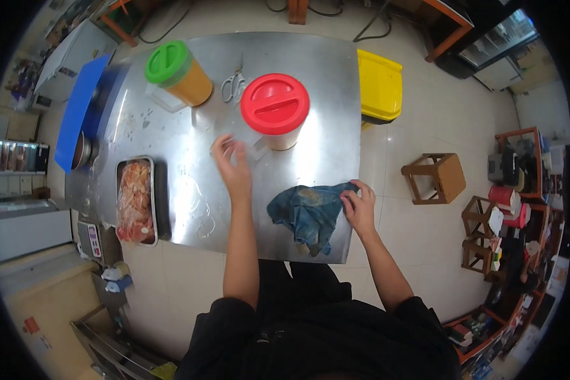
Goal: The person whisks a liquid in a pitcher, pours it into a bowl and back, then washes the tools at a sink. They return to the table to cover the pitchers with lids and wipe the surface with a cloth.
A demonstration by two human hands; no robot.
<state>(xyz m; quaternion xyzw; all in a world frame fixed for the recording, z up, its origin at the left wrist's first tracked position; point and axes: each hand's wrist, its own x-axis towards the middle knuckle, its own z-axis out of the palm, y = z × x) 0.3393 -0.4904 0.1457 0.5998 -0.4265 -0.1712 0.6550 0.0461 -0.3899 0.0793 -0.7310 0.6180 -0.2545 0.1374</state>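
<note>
A pitcher with a red lid (pixel 275 107) stands on the steel table, its translucent handle (pixel 257 147) pointing down and left. Just left of that handle is my left hand (pixel 233 166), slightly blurred, fingers curved and apart, holding nothing that I can see. A crumpled, stained blue cloth (pixel 307 214) lies near the table's front right corner. My right hand (pixel 360 206) pinches the cloth's right corner between thumb and fingers at the table edge. Beyond the red-lidded pitcher lie scissors (pixel 233 86). A green-lidded pitcher (pixel 193 82) of orange liquid stands to their left.
A metal tray (pixel 152 209) at the left holds what looks like raw meat in clear plastic (pixel 135 196). Farther left is a blue panel (pixel 79 117). A yellow bin (pixel 381 85) stands beyond the table's right edge, and a brown stool (pixel 446 178) is on the floor.
</note>
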